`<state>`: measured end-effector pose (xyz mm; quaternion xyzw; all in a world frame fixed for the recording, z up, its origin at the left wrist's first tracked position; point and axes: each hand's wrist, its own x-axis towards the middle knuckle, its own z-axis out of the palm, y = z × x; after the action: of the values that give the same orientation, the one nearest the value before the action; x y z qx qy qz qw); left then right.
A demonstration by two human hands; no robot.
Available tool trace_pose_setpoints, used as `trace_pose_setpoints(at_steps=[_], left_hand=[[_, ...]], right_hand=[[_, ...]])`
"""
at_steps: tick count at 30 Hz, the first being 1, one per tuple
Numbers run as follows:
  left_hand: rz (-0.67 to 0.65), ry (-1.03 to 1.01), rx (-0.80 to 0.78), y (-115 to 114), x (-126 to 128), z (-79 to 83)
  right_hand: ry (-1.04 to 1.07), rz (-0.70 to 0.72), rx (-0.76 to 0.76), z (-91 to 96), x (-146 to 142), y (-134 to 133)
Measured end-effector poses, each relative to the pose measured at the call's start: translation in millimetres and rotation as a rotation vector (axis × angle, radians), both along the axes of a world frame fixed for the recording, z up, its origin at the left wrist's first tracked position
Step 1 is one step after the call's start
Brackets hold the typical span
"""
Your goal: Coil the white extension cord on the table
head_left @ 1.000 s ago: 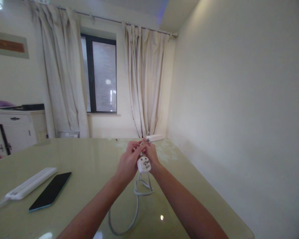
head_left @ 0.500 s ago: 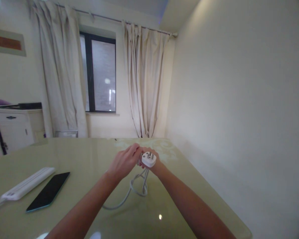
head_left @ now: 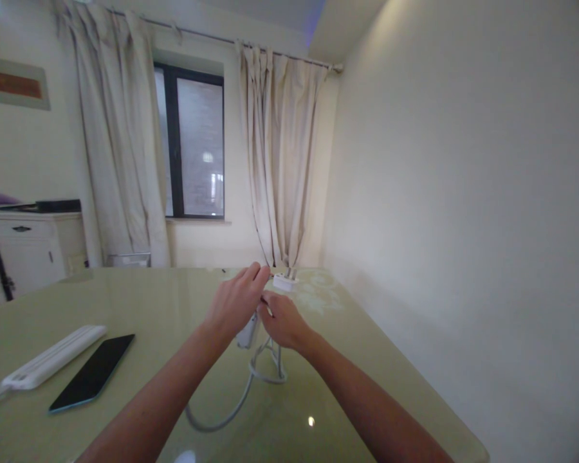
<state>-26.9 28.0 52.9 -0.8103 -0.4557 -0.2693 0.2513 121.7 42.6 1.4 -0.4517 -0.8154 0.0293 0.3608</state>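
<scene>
Above the table, my left hand [head_left: 236, 301] is closed round a white block-like piece [head_left: 247, 332], whose lower end shows beneath the palm. My right hand [head_left: 285, 319] is closed beside it, with its thumb and fingers bent against the left fingers. A grey cable [head_left: 236, 408] hangs from the right hand in a loose loop and curves to the left. Just beyond both hands is a white plug [head_left: 284, 282], prongs pointing up. The fingers hide how the plug, cable and block join.
On the left of the glossy greenish table [head_left: 174, 302] lie a white power strip [head_left: 55, 357] and a dark phone [head_left: 94, 373] with a blue edge. A wall [head_left: 463, 225] runs along the right side. A white cabinet [head_left: 29, 247] stands at the far left.
The plug has moved up and away, from over the right wrist to beyond the hands. The right hand has turned and come into view, and the white block now shows under the left hand.
</scene>
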Motion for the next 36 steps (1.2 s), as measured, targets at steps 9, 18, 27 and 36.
trace_pose_setpoints(at_steps=[9,18,27,36], left_hand=[[-0.152,-0.618,-0.206,22,-11,12.6],[-0.267,-1.380,-0.805,54,-22,-28.5],[0.129,-1.707,-0.653,94,-89,-71.2],[0.454,-1.805,-0.518,111,-146,-78.0]], right_hand=[[-0.006,0.130,0.228,-13.0,12,-4],[-0.184,0.271,0.622,-9.8,31,-6],[0.087,0.329,0.321,-41.1,89,-38],[0.712,-0.030,0.165,-46.5,158,-76]])
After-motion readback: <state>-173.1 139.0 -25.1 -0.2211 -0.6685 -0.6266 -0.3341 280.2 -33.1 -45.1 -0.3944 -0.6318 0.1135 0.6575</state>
